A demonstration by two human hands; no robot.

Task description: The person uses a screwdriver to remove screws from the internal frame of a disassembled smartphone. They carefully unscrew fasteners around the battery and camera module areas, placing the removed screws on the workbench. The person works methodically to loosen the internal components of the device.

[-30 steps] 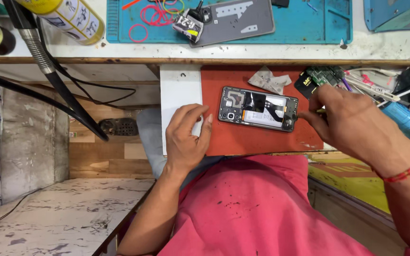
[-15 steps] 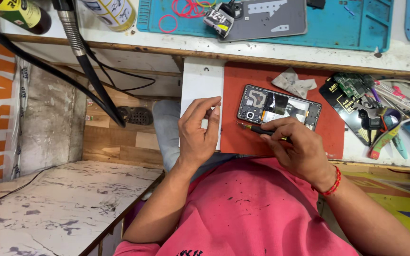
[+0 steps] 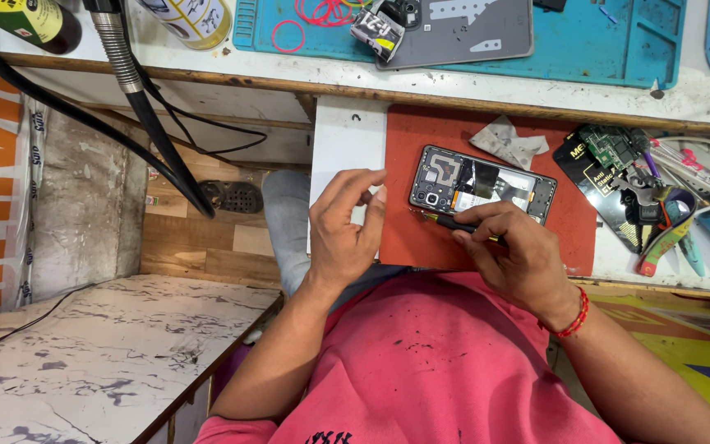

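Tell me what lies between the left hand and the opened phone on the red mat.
In the head view, only bare red mat lies between the left hand and the opened phone. The right hand's thin dark tool points at the phone's near edge.

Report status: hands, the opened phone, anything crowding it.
Right hand grips a dark tool at opened phone edge. Left hand empty, beside red mat. Crumpled wipe nearby, apart.

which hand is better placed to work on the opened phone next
Probably the right hand: it holds a thin tool with its tip at the phone's near edge. The left hand is empty beside the phone, on the mat's edge.
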